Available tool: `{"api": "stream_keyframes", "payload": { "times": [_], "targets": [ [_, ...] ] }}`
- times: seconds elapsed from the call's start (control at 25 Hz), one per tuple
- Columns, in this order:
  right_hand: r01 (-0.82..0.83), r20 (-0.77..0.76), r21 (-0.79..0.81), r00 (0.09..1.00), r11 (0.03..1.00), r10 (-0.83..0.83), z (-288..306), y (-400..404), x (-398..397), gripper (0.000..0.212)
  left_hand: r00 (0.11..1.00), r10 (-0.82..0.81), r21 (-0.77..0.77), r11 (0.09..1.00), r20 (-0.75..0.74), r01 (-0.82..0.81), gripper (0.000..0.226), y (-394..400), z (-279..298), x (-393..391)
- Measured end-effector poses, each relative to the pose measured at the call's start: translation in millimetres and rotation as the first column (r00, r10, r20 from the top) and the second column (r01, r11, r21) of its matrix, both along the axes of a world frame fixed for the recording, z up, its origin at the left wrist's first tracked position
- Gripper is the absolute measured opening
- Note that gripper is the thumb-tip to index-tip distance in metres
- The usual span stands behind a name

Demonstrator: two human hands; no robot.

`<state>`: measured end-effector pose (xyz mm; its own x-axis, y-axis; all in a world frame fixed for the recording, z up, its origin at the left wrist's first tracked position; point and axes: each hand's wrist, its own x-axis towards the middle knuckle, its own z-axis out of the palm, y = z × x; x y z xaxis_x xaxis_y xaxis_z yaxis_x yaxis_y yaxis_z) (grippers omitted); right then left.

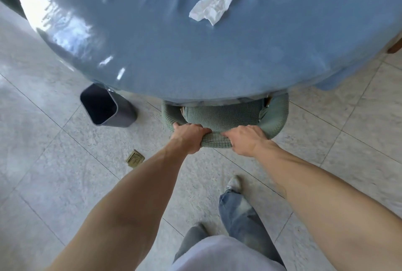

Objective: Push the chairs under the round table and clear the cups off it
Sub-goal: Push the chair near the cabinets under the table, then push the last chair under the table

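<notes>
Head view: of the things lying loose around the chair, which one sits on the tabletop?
The crumpled white napkin. The dark bin and the brass floor fitting are on the tiled floor.

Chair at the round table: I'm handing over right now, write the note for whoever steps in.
Left hand and right hand both grip the top of the green chair's backrest.
The chair's seat is already mostly under the round table; only the backrest sticks out.
No cups show on the visible part of the table, just a crumpled napkin.
A dark bin stands on the floor left of the chair.
Left: finish this push, check the other chairs, look for cups out of view.
</notes>
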<state>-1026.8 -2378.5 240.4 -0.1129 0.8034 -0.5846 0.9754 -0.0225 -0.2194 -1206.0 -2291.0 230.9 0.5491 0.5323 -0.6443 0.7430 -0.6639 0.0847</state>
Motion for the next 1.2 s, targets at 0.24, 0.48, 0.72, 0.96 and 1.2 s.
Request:
{"api": "stream_keyframes", "payload": {
  "times": [0.24, 0.48, 0.72, 0.96, 1.2],
  "targets": [
    [0.094, 0.001, 0.0, 0.996, 0.996, -0.094, -6, 0, -2, 0.051, 0.997, 0.07, 0.024, 0.997, -0.031, -0.069, 0.043, -3, 6, 6],
    [0.119, -0.018, -0.138, 0.992, 0.983, -0.122, 34, -4, 22, 0.053, 0.992, 0.082, -0.137, 0.986, -0.098, -0.095, 0.048, -1, 27, 17],
    [0.355, 0.006, -0.215, 0.932, 0.91, -0.363, 74, -6, 49, 0.036, 0.968, -0.139, -0.389, 0.92, -0.211, 0.047, 0.06, 37, 49, 68],
    [0.627, 0.083, -0.173, 0.778, 0.759, -0.623, 101, -38, 105, 0.038, 0.927, -0.369, -0.367, 0.873, -0.063, 0.323, 0.062, 32, 82, 148],
    [0.847, 0.087, -0.148, 0.525, 0.51, -0.847, 98, -117, 179, 0.038, 0.841, -0.539, -0.278, 0.801, 0.053, 0.531, 0.057, 1, 99, 258]
  ]
}}
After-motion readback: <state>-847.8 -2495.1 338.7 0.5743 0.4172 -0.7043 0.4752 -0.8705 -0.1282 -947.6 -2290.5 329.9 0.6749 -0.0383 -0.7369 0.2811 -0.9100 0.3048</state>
